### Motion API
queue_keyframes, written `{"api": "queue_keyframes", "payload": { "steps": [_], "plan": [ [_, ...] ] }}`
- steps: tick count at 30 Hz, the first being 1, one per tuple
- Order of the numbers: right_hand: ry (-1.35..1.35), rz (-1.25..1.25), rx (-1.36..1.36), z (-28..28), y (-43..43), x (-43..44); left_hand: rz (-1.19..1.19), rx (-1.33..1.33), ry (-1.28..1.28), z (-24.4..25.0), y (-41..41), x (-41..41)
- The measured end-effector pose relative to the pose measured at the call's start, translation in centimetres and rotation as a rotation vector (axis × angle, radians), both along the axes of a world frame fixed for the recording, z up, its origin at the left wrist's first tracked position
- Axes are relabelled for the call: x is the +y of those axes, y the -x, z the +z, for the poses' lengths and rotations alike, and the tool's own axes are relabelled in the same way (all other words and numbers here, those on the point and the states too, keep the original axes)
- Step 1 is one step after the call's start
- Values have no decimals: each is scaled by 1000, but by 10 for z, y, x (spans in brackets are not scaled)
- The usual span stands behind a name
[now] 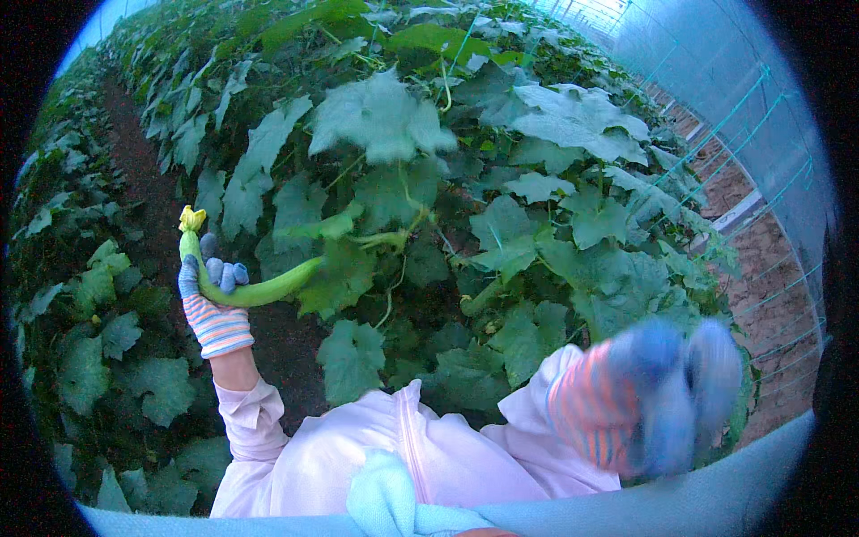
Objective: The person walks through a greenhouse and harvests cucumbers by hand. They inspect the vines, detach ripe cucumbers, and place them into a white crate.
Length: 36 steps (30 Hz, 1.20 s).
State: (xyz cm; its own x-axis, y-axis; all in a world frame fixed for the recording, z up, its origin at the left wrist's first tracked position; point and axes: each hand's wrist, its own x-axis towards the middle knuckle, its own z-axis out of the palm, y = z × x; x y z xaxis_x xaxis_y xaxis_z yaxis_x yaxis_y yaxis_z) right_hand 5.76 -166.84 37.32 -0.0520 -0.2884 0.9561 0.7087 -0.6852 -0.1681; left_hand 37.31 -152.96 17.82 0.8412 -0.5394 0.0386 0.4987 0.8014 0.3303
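Observation:
My left hand [213, 295], in a striped knit glove with blue-grey fingers, grips a long, curved green gourd [268, 290]. A yellow, wilted flower [192, 219] tops the gourd's upper end, above my thumb. The other end reaches right to a broad green leaf [339, 275]; whether it still joins the vine [402, 235] there is hidden. On the right, my right hand [644, 399] is raised close to the camera in a matching glove. Motion blurs it, and I cannot make out anything in its fingers.
Dense leafy vines [382, 114] stand before me, with teal strings [718, 134] on the right. A dark soil path [134, 154] runs along the left, beside another plant row [80, 362]. Plastic sheeting [711, 54] walls the right side. Light-blue cloth [382, 493] crosses the bottom.

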Motion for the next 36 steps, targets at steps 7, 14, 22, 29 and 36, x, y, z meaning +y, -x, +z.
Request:
{"api": "queue_keyframes", "payload": {
  "steps": [7,14,22,29,36],
  "plan": [
    [74,-52,-34,6,37,34,38,-114,-315,10,16,-2],
    [62,-59,-49,2,48,44,-83,-626,-720,35,39,0],
    [55,-58,-57,0,54,56,-115,-1288,-857,115,49,-16],
    [52,-92,-71,0,64,73,-177,-1535,-769,163,50,-57],
    [116,-138,-118,7,57,80,-62,-1732,-754,193,48,-74]
  ]
}}
